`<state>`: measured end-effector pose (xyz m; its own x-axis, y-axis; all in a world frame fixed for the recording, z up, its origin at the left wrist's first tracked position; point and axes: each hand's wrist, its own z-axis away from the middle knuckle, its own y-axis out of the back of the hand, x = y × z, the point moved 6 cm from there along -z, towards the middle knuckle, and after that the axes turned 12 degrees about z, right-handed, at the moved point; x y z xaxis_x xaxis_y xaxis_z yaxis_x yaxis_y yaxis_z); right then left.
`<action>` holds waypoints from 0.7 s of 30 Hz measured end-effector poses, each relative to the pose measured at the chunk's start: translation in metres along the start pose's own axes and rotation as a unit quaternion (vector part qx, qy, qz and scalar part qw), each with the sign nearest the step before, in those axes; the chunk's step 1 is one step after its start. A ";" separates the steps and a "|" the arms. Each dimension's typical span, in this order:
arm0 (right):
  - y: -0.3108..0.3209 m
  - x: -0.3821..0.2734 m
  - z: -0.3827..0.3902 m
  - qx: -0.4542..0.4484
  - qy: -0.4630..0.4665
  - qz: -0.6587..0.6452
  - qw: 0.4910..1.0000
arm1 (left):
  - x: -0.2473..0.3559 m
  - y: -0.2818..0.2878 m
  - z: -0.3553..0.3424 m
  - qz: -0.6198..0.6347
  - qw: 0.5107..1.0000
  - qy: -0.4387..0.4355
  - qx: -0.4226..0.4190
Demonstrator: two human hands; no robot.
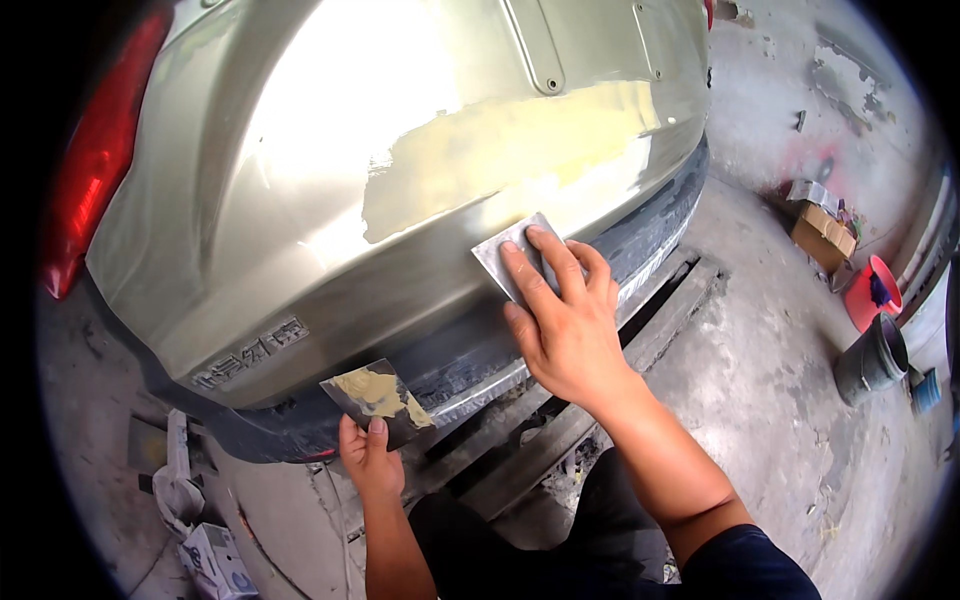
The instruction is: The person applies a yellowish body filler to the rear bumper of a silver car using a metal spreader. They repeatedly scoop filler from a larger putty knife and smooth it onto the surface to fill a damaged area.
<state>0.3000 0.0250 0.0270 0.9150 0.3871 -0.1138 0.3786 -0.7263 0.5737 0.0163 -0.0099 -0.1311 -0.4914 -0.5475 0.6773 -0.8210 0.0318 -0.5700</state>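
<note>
Two bare hands reach up to the rear of a pale greenish-gold car (pixel 190 310), seen from above through a wide round lens. The left hand (pixel 372 458) has its grip closed on the near edge of a dark square plate (pixel 402 433), held below the tailgate and in front of the black bumper (pixel 300 428); a smear of pale yellow paste (pixel 372 390) covers much of its upper face. The right hand (pixel 570 315) grasps a flat grey scraper (pixel 492 256), fingertips spread on its face and thumb near its lower edge. The scraper is at the lower part of the tailgate, just below a wide, uneven pale yellow patch (pixel 425 175); whether its far edge touches the metal, I cannot tell. A red tail light (pixel 97 165) is at far left. On the worn grey floor (pixel 760 410) at right are a cardboard box (pixel 823 238), a pink bucket (pixel 862 298) and a dark grey bucket (pixel 866 368)
</note>
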 end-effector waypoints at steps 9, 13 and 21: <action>-0.014 -0.038 -0.021 0.055 0.012 0.005 0.998 | -0.006 0.011 -0.002 0.019 1.000 0.023 0.008; -0.015 -0.044 -0.025 0.065 0.010 0.006 0.998 | -0.007 0.010 -0.001 0.013 1.000 0.013 -0.024; -0.008 -0.048 -0.020 0.042 0.011 0.022 0.999 | -0.008 0.014 0.000 0.001 1.000 0.004 -0.020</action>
<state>0.2499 0.0231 0.0440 0.9279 0.3660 -0.0714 0.3496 -0.7873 0.5079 0.0087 -0.0052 -0.1447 -0.4951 -0.5402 0.6804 -0.8310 0.0658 -0.5524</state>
